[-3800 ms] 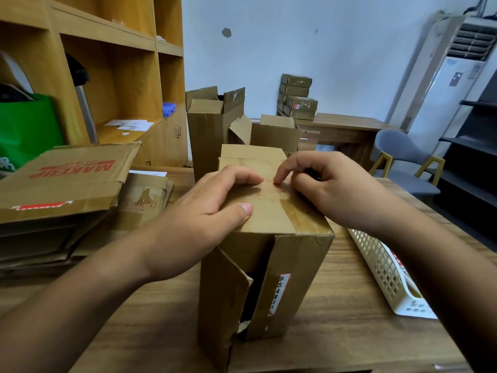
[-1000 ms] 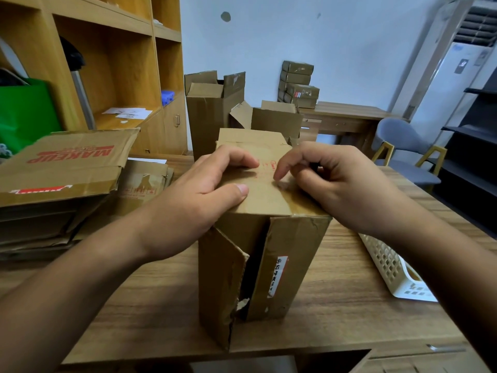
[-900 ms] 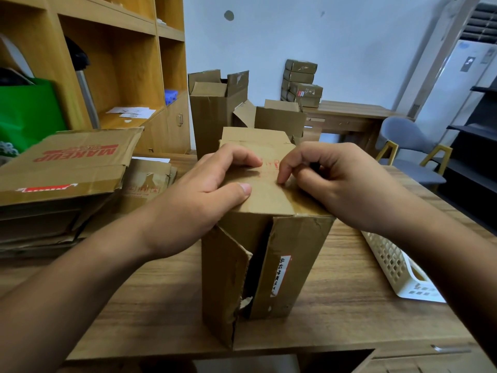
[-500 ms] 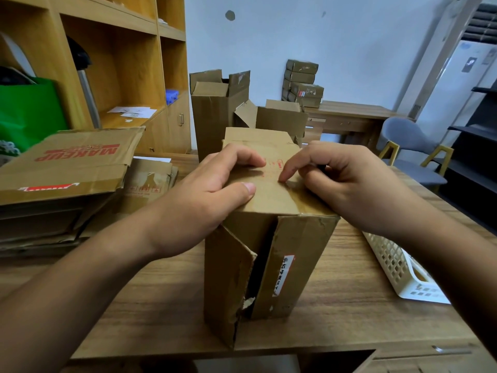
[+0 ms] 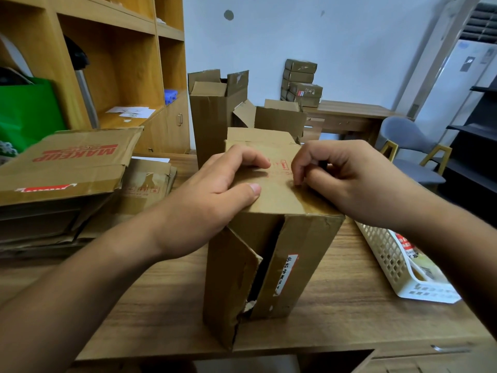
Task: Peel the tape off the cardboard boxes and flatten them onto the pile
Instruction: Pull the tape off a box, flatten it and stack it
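Observed left hand [image 5: 215,195] gripping top of upright brown cardboard box [image 5: 295,265] on wooden tabletop [image 5: 349,313], right hand [image 5: 357,184] pinching its clear tape [image 5: 301,200].

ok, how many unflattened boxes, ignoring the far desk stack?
3: the nearest box, a tall open box behind it, a shorter box right of that. Others may be hidden.

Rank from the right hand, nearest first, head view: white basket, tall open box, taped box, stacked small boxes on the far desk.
1. Taped box: under the right hand, touched.
2. White basket: right, beside that box.
3. Tall open box: behind, left.
4. Stacked small boxes: far desk, back wall.
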Demonstrator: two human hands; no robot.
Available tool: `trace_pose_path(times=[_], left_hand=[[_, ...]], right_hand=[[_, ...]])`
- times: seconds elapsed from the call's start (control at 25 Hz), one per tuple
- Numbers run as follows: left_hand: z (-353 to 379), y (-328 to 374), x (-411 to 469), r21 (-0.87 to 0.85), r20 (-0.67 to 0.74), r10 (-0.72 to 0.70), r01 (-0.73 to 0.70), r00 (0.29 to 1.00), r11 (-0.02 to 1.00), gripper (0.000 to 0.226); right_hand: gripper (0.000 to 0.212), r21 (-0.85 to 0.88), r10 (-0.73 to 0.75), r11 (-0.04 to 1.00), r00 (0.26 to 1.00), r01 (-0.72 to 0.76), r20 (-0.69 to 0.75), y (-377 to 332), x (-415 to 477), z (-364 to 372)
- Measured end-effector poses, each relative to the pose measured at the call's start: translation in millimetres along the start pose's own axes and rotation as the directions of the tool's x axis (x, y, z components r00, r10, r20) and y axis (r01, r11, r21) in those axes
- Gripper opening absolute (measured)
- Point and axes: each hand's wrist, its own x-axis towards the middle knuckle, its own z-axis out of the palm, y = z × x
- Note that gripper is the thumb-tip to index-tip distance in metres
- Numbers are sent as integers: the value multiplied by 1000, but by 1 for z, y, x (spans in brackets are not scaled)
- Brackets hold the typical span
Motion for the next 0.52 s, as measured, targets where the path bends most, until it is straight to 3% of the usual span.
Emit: trace_pose_path(times=[0.16,0.52], left_hand=[[-1,-1,-1,-11,-5,-4,4,1000,1000,39],[-1,0,-1,-4,7,-8,8,1000,1000,41]], right_hand=[[30,58,-10,998,1000,10,-1,2,-1,0],[29,-24,-93,995,994,95,59,3,-2,-12]])
